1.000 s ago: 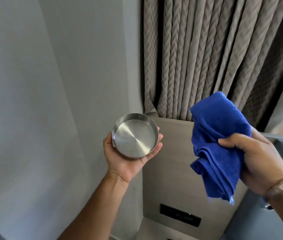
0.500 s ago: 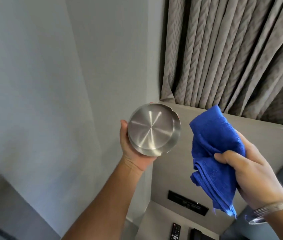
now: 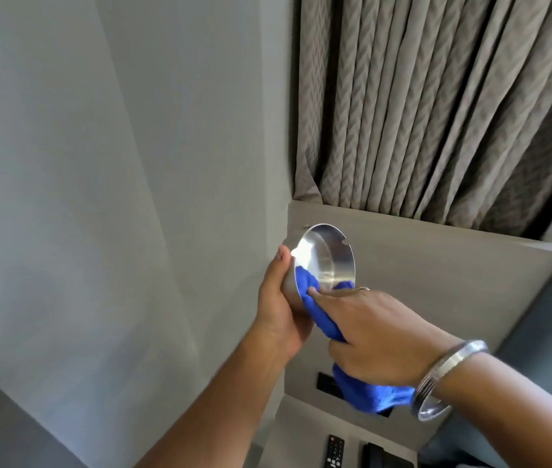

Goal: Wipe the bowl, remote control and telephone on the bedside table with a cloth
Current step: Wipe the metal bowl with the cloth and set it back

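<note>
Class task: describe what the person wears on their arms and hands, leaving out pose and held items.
Both forearms are bare, with no sleeves in view. The right wrist carries a broad silver metal bangle with ridged bands. A thin ring shows on a finger of the right hand. The left hand shows nothing worn.

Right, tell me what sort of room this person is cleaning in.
Most likely a hotel bedroom. Full-length pleated curtains hang behind a padded headboard panel, and a remote control lies on the bedside table below, beside a dark object that may be a telephone.
</note>
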Action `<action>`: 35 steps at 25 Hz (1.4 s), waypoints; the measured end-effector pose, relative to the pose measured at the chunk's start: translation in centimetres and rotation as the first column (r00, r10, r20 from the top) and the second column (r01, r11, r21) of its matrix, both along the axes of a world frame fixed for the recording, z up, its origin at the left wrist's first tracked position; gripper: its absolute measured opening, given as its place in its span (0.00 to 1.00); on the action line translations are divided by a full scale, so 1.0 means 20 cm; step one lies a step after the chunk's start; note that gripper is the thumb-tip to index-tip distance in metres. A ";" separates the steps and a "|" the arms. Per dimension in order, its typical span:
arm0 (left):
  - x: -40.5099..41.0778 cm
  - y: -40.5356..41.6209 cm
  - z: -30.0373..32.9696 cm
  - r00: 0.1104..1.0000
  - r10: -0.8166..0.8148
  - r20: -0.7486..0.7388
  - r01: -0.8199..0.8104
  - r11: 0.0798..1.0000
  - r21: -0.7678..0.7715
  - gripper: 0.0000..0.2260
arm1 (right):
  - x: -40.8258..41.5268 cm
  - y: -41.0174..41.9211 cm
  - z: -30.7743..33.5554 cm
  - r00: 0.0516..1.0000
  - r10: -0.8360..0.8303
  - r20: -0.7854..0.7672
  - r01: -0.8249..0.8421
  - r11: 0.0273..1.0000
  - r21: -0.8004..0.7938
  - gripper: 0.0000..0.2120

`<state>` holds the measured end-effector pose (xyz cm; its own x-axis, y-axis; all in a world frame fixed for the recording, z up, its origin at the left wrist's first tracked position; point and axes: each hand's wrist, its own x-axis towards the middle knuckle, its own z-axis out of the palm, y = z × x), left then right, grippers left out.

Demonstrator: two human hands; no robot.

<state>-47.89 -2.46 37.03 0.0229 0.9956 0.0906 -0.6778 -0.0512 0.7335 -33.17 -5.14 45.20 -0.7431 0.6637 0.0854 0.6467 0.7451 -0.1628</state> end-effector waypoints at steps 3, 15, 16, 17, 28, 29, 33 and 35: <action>0.03 0.01 -0.07 0.997 -0.060 -0.045 0.057 0.997 -0.051 0.29 | 0.02 0.05 0.02 0.829 -0.326 -0.454 -0.108 0.704 -0.702 0.09; 0.09 0.00 -0.26 0.963 -0.240 0.125 0.252 0.963 -0.092 0.32 | -0.05 0.14 -0.13 0.894 -0.267 -0.360 0.122 0.918 -0.377 0.07; 0.09 0.00 -0.27 0.958 -0.259 0.120 0.271 0.958 -0.094 0.32 | -0.07 0.13 -0.15 0.899 -0.242 -0.366 0.099 0.925 -0.367 0.09; 0.08 0.00 -0.28 0.949 -0.288 0.126 0.300 0.949 -0.093 0.32 | -0.07 0.13 -0.17 0.897 -0.219 -0.385 0.046 0.910 -0.412 0.09; -0.11 0.01 -0.89 0.908 -0.298 0.294 0.403 0.814 -0.417 0.31 | 0.28 0.22 -0.69 0.359 -0.873 -0.330 -0.572 0.073 -0.817 0.20; -0.15 0.02 -1.00 0.928 -0.262 0.264 0.359 0.815 -0.454 0.30 | 0.34 0.23 -0.80 0.318 -0.893 -0.318 -0.544 0.103 -0.833 0.18; -0.21 0.05 -1.61 0.993 -0.100 -0.058 0.022 0.655 -0.755 0.17 | 0.51 0.19 -1.38 0.145 -0.974 -0.173 -0.286 0.126 -0.950 0.16; -0.20 0.03 -1.98 0.973 -0.090 -0.213 -0.125 0.573 -0.810 0.12 | 0.56 0.16 -1.71 -0.017 -0.999 -0.029 -0.303 0.033 -0.952 0.18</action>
